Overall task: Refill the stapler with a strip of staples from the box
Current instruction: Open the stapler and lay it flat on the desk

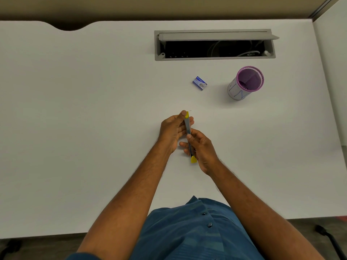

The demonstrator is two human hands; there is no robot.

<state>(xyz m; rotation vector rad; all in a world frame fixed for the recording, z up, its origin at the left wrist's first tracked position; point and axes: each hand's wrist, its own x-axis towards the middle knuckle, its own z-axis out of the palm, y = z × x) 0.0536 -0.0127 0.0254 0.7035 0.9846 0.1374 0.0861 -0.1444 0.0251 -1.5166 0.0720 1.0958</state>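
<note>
Single head-worn view, steeply down over the desk [93,128], close.

This looks like an office workstation. The wide white worktop [93,109] has a curved cut-out along its far edge and a grey recessed cable hatch [215,45], its lid tipped open over sockets and wires. A purple mesh pen cup [246,83] and a small blue staple box [199,83] stand on it. A beige partition [169,6] runs behind the worktop.

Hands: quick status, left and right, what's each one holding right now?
Left hand: closed on the far end of the stapler.
Right hand: closed on the stapler's near end.
</note>
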